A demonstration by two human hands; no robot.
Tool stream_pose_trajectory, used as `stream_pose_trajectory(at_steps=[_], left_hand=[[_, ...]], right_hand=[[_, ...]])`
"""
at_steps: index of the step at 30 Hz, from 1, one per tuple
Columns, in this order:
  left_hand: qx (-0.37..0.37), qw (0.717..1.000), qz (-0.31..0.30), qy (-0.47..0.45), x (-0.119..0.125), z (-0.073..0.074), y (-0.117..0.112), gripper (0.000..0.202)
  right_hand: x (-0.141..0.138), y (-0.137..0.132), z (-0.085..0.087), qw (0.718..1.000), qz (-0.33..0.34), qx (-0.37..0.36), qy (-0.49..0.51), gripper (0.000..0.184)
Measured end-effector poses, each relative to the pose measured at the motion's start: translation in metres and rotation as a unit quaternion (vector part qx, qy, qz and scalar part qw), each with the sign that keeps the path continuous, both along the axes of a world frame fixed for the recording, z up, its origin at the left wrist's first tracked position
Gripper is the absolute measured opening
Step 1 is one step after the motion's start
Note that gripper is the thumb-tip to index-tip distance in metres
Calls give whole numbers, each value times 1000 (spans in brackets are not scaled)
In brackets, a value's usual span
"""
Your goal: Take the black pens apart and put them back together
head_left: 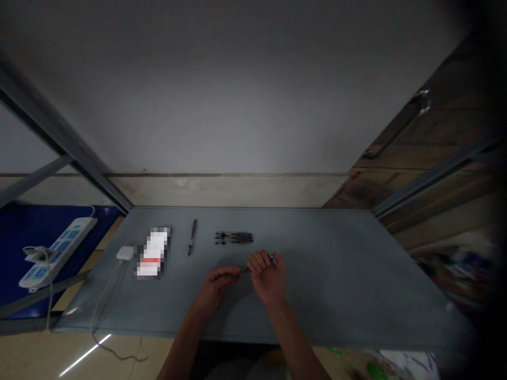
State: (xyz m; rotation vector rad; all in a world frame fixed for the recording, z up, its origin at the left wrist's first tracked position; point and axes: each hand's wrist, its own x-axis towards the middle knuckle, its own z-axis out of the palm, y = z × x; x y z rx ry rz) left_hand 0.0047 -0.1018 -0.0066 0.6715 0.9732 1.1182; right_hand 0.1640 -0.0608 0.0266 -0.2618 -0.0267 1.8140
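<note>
Over the grey table [356,285], in the head view, the left hand [214,289] pinches one end of a dark pen [244,271], as far as the dim light shows, and the right hand [268,277] is curled closed round its other end; beyond the hands lies a row of pens [234,238], with a lone pen [192,237] apart to its left

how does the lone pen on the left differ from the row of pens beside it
The lone pen is a single piece; the row of pens has several lying close together.
The lone pen points mostly away from the person, while the row's pens lie crosswise, left to right.
Both look dark and slim, and rest on the grey table.
</note>
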Motion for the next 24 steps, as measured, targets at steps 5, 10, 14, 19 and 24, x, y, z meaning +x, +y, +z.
stream_pose_trajectory(at_steps=[5, 10, 14, 19, 24], left_hand=[[12, 1000, -12, -5, 0, 1, -1, 22], [27, 999, -29, 34, -2, -2, -2, 30], [41, 997, -34, 62, -2, -7, -1, 31], [42, 994, -24, 98, -3, -5, -2, 35], [59, 991, -26, 114, -2, -3, -3, 33]], right_hand=[[2, 1, 0, 1000, 0, -2, 22, 41], [1, 1, 3, 1000, -11, -6, 25, 42], [-1, 1, 4, 1000, -16, -11, 16, 44], [-5, 0, 2, 999, -31, -17, 20, 45], [-6, 0, 3, 999, -34, -16, 26, 46]])
